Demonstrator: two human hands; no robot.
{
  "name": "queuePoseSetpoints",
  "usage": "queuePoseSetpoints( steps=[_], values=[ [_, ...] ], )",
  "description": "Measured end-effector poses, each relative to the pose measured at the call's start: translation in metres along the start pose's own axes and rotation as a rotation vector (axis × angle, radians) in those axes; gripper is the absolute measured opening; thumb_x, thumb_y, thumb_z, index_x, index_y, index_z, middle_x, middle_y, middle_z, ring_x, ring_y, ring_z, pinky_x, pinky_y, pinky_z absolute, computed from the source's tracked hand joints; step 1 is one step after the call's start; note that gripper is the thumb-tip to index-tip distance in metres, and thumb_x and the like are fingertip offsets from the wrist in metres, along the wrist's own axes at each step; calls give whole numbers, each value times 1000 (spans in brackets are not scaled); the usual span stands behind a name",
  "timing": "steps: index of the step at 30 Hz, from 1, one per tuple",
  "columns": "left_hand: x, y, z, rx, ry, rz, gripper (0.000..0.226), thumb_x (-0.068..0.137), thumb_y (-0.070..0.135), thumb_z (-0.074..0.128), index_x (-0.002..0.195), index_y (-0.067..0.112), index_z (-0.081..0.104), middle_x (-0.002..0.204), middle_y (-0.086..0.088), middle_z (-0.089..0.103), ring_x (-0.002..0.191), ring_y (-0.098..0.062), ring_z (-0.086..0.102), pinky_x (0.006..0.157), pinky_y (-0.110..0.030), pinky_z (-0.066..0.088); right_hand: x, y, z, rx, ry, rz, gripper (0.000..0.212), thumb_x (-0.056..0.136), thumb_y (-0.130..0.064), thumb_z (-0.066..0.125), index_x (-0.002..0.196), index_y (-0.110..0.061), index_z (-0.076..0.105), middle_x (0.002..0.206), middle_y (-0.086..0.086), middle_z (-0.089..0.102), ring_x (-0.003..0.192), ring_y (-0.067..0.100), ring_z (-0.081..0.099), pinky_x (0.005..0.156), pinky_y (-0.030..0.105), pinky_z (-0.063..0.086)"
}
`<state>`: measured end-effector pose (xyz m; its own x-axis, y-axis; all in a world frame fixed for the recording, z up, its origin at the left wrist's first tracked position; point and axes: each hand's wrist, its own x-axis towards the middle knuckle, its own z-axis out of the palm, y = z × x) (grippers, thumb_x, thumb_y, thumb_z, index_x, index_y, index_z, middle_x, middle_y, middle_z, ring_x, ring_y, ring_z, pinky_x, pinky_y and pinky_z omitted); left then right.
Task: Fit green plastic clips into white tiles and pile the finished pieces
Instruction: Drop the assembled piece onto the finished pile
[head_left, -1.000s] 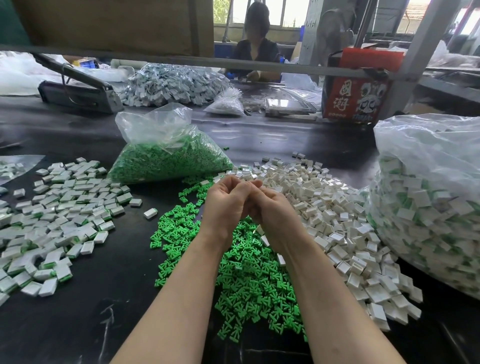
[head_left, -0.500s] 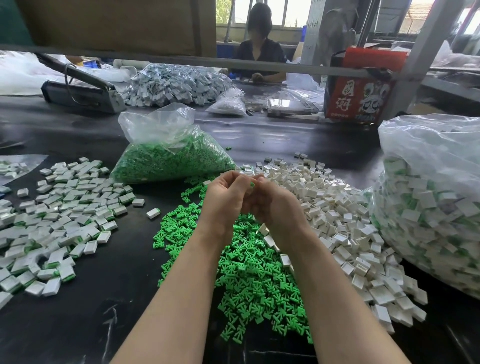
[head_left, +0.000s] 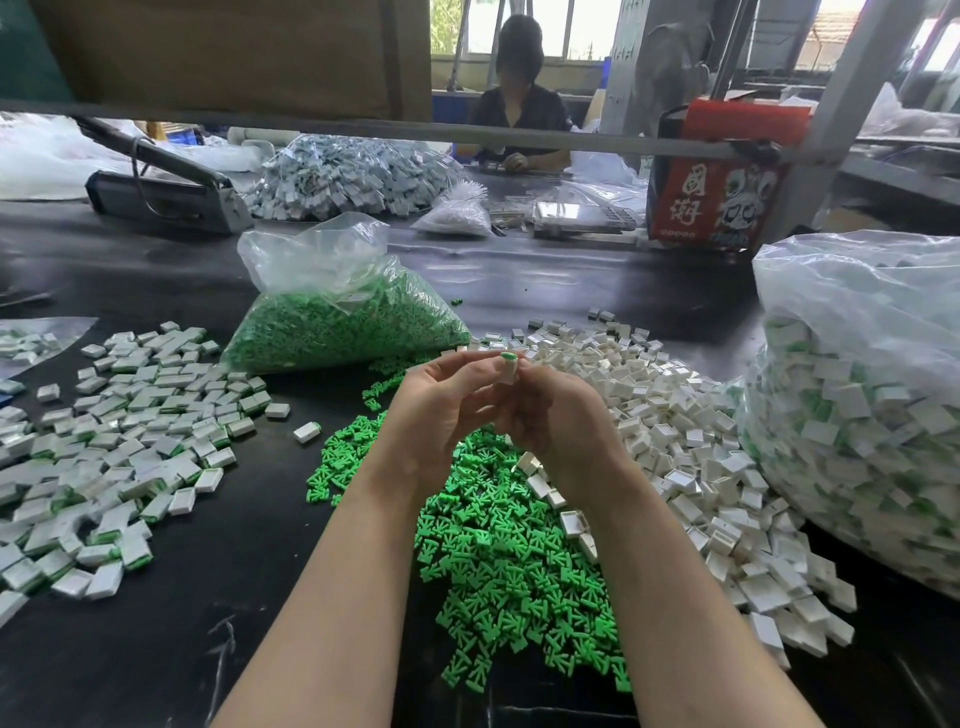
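Above the table's middle my left hand (head_left: 441, 410) and my right hand (head_left: 550, 421) meet, both pinching one white tile (head_left: 508, 368) with a green clip showing at its top. Under my forearms lies a heap of loose green clips (head_left: 498, 551). A pile of empty white tiles (head_left: 675, 441) spreads to the right of it. The finished pieces (head_left: 114, 431), white with green edges, lie scattered at the left.
A clear bag of green clips (head_left: 343, 322) sits behind my hands. A large bag of finished pieces (head_left: 862, 405) fills the right edge. Farther back are a heat sealer (head_left: 166, 192), more bagged parts (head_left: 353, 176), a red box (head_left: 722, 182) and a seated person (head_left: 519, 119).
My hands have opened out from a tight clasp and lifted slightly; the tile with its green clip now shows between my fingertips.
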<state>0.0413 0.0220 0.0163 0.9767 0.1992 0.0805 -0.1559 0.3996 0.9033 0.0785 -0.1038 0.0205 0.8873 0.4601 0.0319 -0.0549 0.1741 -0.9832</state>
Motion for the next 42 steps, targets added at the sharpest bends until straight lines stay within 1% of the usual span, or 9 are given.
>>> queuePoseSetpoints(
  steps=[8, 12, 16, 19, 24, 28, 33, 38, 42],
  values=[
    [-1, 5, -13, 130, 48, -14, 29, 70, 30, 78, 94, 16, 75, 99, -8, 76, 94, -21, 73, 82, -34, 51, -2, -1, -4, -90, 55, 11, 35, 101, -22, 45, 76, -6, 62, 58, 7, 54, 50, 14, 40, 49, 26, 28],
    [-1, 8, -45, 486, 417, 88, 16, 77, 23, 81, 88, 19, 71, 89, -5, 75, 87, -21, 72, 77, -31, 53, -1, 2, -13, -193, 175, 5, 38, 102, -20, 45, 72, -9, 64, 55, 3, 58, 48, 11, 45, 51, 22, 35],
    [-11, 7, -92, 1022, 762, 124, 13, 83, 25, 77, 92, 22, 69, 86, 2, 72, 69, -10, 62, 56, -23, 42, 3, 8, -19, -431, 273, -61, 34, 100, -21, 48, 72, -13, 65, 58, 2, 62, 51, 10, 51, 63, 34, 47],
    [-15, 4, -112, 1274, 898, 24, 6, 86, 26, 73, 92, 26, 71, 90, -4, 73, 83, -29, 63, 72, -35, 47, 7, 13, -23, -688, 276, -111, 28, 99, -23, 52, 77, -12, 66, 71, 10, 68, 53, 14, 51, 58, 34, 46],
    [-14, 4, -118, 1498, 1076, -100, 20, 88, 14, 63, 103, 23, 72, 106, -15, 69, 108, -39, 53, 94, -45, 31, 10, 15, -32, -1064, 275, -113, 9, 94, -26, 61, 96, -23, 69, 88, -9, 64, 54, 3, 49, 46, 17, 37],
    [-10, 7, -99, 1468, 897, 72, 24, 87, 17, 68, 111, 18, 70, 111, -16, 68, 104, -39, 56, 86, -44, 42, 7, 13, -30, -1134, 257, -111, 7, 92, -27, 65, 90, -33, 69, 88, -13, 64, 57, 3, 52, 52, 24, 52],
    [1, 4, -54, 1168, 410, 69, 8, 86, 22, 73, 87, 29, 72, 79, 12, 69, 67, -4, 62, 55, -21, 43, 6, 16, -13, -1173, 105, -99, 5, 87, -31, 71, 88, -36, 69, 89, -12, 70, 80, 9, 62, 89, 39, 54],
    [4, -16, -32, 1265, 239, 44, 7, 87, 23, 71, 93, 28, 71, 84, 8, 67, 73, -7, 60, 65, -25, 43, 7, 25, -12, -1407, 278, -193, 11, 91, -34, 61, 99, -32, 69, 94, -11, 69, 96, 14, 56, 92, 36, 44],
    [6, -18, -33, 1475, 281, -15, 15, 90, 27, 65, 104, 22, 67, 103, -3, 65, 94, -22, 60, 77, -31, 44, 9, 26, -12, -1286, 172, -154, 10, 85, -43, 70, 91, -35, 67, 92, -14, 67, 98, 13, 57, 98, 37, 41]
  ],
)
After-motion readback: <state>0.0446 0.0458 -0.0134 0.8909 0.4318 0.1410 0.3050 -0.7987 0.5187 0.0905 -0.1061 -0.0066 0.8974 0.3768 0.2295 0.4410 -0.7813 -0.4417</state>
